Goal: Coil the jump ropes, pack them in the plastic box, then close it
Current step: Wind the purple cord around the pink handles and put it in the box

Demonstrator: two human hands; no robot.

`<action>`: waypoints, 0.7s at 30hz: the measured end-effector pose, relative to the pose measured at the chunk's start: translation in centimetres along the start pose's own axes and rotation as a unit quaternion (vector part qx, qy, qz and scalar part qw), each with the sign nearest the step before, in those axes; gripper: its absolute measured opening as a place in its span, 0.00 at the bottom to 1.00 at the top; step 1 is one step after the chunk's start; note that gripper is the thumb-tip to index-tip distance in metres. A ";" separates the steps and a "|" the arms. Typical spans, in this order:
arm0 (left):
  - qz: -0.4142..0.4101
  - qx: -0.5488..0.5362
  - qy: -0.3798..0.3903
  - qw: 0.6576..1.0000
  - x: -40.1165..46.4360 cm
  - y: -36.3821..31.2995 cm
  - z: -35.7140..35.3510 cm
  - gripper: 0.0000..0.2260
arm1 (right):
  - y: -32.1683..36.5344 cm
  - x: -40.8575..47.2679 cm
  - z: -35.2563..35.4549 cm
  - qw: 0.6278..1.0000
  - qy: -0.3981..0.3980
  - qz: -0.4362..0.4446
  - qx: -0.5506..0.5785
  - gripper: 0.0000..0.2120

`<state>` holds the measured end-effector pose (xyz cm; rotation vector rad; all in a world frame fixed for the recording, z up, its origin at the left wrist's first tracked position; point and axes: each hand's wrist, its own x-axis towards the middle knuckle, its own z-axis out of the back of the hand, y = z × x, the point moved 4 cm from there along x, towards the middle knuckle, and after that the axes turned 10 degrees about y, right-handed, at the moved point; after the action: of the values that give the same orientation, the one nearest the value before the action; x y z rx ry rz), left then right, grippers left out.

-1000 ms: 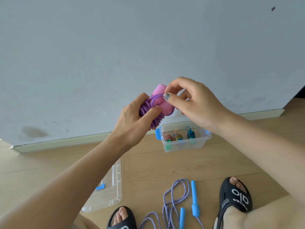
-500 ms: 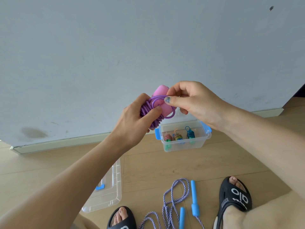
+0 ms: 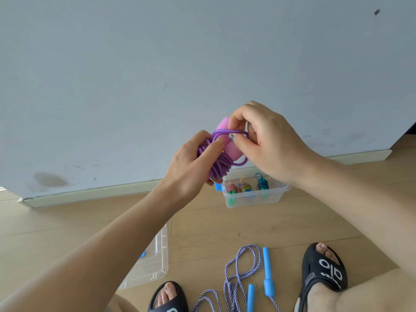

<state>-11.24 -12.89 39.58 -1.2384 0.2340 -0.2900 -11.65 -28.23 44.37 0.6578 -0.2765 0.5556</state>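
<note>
Right fingers (image 3: 238,140) pinch the last purple loop and stretch it across the pink handle (image 3: 231,149), thumb on top. The left hand (image 3: 191,163) clamps the purple rope (image 3: 219,165) bundle from behind, thumb pressing the coils flat, all of it up in the air above the box (image 3: 254,197). To finish this well, I'd say: keep that left thumb down so the wraps don't spring loose, then tuck the loop snugly (a slack end would likely unravel in the box). On the floor below, the box sits open by the wall with three coiled ropes (image 3: 245,186) already inside. The lid (image 3: 155,262) lies nearer, to the left. One striped rope (image 3: 236,273) with blue handles still sprawls uncoiled between the sandals (image 3: 324,269), so there's more to do.
</note>
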 end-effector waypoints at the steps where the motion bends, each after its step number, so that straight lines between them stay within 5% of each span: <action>1: 0.005 -0.003 -0.005 1.000 0.1 0.1 0.1 0.12 | 0.0 0.0 -0.2 1.000 0.012 -0.004 -0.002 0.08; 7: 0.005 0.053 -0.048 0.997 0.0 0.3 0.3 0.12 | 0.4 -0.3 -1.0 0.997 0.065 -0.036 -0.022 0.03; 11: -0.030 0.180 -0.079 0.980 -0.2 0.4 0.4 0.12 | -0.2 -0.3 -0.3 0.983 0.103 -0.125 0.082 0.04; 21: -0.155 0.384 -0.064 0.908 0.1 -0.8 1.0 0.17 | -1.9 -0.6 0.0 0.860 0.085 -0.282 0.416 0.08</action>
<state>-10.84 -12.30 40.64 -0.4979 -0.1906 -0.5134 -11.08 -29.71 43.20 1.4595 0.3578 0.1318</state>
